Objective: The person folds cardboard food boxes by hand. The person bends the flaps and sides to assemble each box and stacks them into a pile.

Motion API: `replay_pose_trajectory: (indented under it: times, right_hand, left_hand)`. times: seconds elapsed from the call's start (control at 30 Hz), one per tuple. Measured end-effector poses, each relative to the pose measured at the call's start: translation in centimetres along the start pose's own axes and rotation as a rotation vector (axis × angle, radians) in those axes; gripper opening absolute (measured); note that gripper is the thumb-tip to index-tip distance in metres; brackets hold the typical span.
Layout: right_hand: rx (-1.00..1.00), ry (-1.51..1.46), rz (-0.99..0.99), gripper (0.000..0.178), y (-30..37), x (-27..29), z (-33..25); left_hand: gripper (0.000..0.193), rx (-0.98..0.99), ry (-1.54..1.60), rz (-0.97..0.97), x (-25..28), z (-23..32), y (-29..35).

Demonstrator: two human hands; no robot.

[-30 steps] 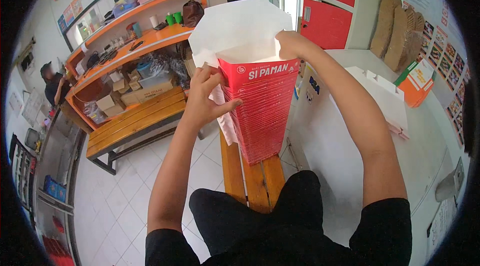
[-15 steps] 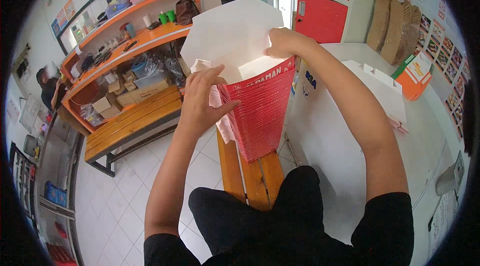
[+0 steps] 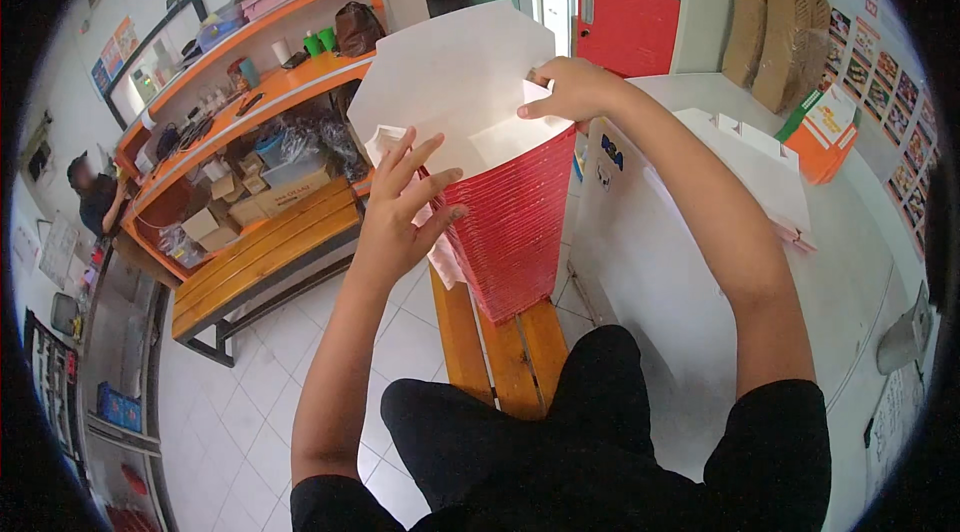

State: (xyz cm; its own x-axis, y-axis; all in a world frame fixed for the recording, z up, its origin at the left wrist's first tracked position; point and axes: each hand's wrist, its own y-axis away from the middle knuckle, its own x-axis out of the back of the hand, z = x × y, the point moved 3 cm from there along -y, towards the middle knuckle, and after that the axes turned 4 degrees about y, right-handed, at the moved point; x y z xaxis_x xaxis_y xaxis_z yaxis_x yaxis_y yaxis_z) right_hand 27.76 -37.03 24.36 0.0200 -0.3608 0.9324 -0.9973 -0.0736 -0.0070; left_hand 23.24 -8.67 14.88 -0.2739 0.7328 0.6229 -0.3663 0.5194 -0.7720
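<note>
The stack of red paper cartons (image 3: 515, 232), tilted further since a moment earlier, was pinched at its white flap (image 3: 450, 82) by the right hand (image 3: 570, 87); the left hand (image 3: 400, 202) was spread open against its ribbed side, above the wooden bench (image 3: 500, 362).

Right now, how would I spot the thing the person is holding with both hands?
Find the wooden bench running between the person's knees. Standing on it is a tall stack of nested red cartons, with the left hand against its side and the right hand at its top. Only it has a big white flap sticking up; the flat white cartons lie on the counter.
</note>
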Motion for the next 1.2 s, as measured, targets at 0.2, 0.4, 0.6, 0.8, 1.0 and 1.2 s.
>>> replay_pose_trajectory:
  times: [0.2,0.4,0.6,0.8,1.0,1.2]
  right_hand:
    - [0.769,0.427,0.816,0.048,0.0,-0.1,-1.3]
    - [0.406,0.303,0.068,0.061,-3.4,-2.1,-2.2]
    - [0.514,0.167,0.12,0.079,-3.1,0.0,1.6]
    - [0.304,-0.258,0.122,0.073,-0.3,-3.0,6.1]
    - [0.222,0.1,0.08,0.063,5.3,3.4,13.3]
    - [-0.241,0.428,-0.37,0.092,19.8,6.3,26.6]
  left_hand:
    - [0.059,-0.026,-0.058,-0.005,0.2,0.2,-0.5]
    - [0.085,0.054,-0.022,0.041,0.9,0.4,-1.4]
    - [0.091,0.083,-0.102,0.047,1.1,0.1,-1.6]
    - [0.092,0.089,-0.116,0.05,0.5,-0.7,-1.6]
    - [0.085,0.033,-0.022,0.066,1.2,-1.1,-1.5]
    - [0.071,-0.024,0.018,0.19,0.3,-0.3,-0.9]
